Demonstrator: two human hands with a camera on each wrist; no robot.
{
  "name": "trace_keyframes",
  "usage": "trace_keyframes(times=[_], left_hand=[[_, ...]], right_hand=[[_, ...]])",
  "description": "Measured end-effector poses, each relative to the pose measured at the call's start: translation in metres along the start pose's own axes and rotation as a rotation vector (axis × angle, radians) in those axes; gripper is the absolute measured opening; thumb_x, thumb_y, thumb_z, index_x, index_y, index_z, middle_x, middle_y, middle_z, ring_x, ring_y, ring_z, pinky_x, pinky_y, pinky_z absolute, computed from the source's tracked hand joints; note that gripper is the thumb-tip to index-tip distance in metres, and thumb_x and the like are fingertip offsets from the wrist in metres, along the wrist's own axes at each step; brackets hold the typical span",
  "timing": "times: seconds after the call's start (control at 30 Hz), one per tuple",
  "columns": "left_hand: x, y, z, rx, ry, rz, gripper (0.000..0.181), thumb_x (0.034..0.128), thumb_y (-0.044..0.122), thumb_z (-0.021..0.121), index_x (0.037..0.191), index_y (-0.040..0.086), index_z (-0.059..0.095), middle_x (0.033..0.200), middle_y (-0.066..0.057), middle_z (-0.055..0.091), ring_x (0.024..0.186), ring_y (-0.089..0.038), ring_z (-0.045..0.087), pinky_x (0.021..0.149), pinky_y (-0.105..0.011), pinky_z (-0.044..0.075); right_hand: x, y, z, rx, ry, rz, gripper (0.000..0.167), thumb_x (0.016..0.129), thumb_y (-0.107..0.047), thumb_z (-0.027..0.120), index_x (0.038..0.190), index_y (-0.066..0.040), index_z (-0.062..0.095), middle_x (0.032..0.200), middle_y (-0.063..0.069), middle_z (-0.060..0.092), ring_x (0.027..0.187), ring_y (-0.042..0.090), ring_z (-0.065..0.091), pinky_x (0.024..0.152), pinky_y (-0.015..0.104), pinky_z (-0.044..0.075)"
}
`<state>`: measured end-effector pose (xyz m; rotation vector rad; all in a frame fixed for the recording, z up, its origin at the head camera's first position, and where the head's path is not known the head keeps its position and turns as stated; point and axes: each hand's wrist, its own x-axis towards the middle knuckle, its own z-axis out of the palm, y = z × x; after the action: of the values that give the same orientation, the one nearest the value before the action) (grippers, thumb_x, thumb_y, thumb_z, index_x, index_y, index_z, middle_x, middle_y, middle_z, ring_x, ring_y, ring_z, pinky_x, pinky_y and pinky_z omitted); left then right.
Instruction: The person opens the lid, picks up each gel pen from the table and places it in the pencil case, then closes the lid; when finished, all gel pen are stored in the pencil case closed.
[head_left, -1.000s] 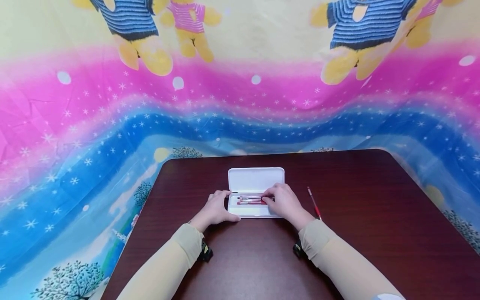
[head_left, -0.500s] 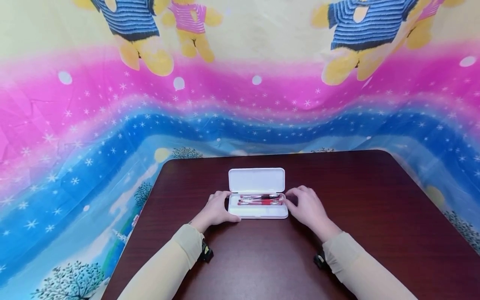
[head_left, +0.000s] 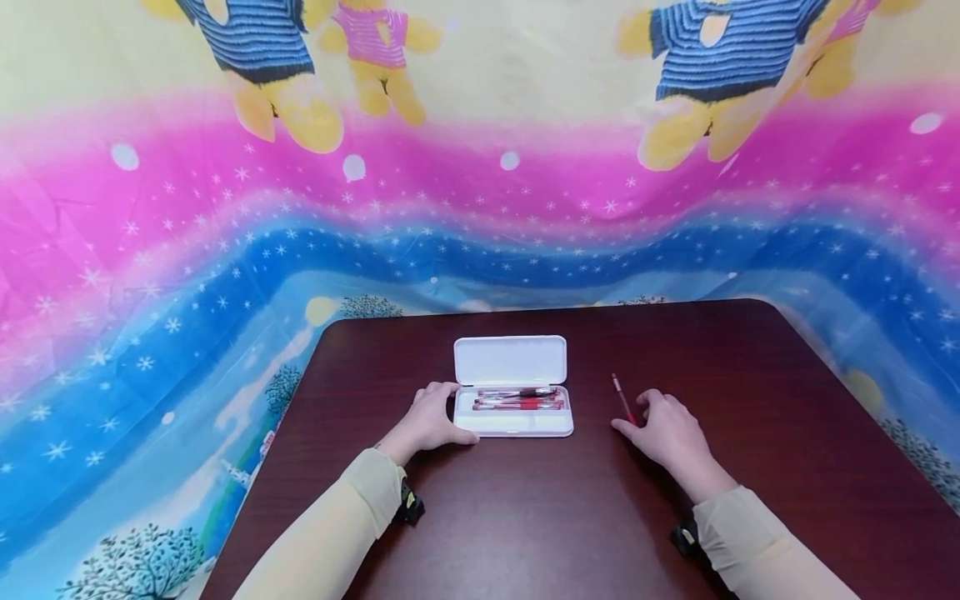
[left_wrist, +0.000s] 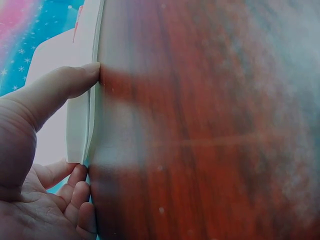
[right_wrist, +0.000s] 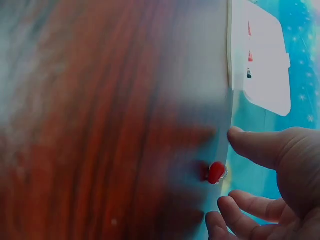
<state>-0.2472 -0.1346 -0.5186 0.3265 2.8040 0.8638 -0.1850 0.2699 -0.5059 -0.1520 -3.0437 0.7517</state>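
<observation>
A white pencil case (head_left: 512,361) stands on the table with its lid raised. Several red pens and one with a dark grip (head_left: 517,399) lie in its tray. My left hand (head_left: 429,421) holds the case's left end; the left wrist view shows the thumb on the front wall and fingers at the end. To the right of the case lies a single red pen (head_left: 622,395). My right hand (head_left: 670,432) is over its near end, thumb and fingers spread on either side. In the right wrist view, the pen's red tip (right_wrist: 216,172) sits between them, with a gap to each.
The dark brown wooden table (head_left: 517,508) has rounded far corners. Behind it and along the sides hangs a printed cloth (head_left: 480,200) with bears and snowflakes.
My right hand has left the pens in the case and moved right to the loose pen, its fingers spreading. The left hand stays on the case.
</observation>
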Motion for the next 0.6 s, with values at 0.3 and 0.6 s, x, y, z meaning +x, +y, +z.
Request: trace_keyframes(times=[0.3, 0.6], left_hand=[[-0.001, 0.001, 0.000, -0.005, 0.003, -0.005, 0.106, 0.0721, 0.047, 0.102, 0.158, 0.009, 0.053, 0.155, -0.016, 0.056, 0.142, -0.035, 0.047, 0.119, -0.051, 0.048], [-0.002, 0.001, -0.001, -0.006, -0.002, -0.009, 0.104, 0.0727, 0.048, 0.101, 0.157, 0.009, 0.054, 0.155, -0.016, 0.056, 0.141, -0.036, 0.046, 0.119, -0.052, 0.049]], right_hand=[[0.005, 0.008, 0.000, 0.041, -0.039, 0.034, 0.055, 0.095, -0.044, 0.086, 0.124, 0.000, 0.070, 0.099, 0.012, 0.073, 0.081, 0.023, 0.064, 0.072, 0.041, 0.052], [0.006, 0.013, -0.001, 0.078, -0.029, 0.042, 0.038, 0.096, -0.036, 0.084, 0.113, -0.002, 0.079, 0.088, 0.005, 0.079, 0.075, 0.020, 0.070, 0.071, 0.039, 0.051]])
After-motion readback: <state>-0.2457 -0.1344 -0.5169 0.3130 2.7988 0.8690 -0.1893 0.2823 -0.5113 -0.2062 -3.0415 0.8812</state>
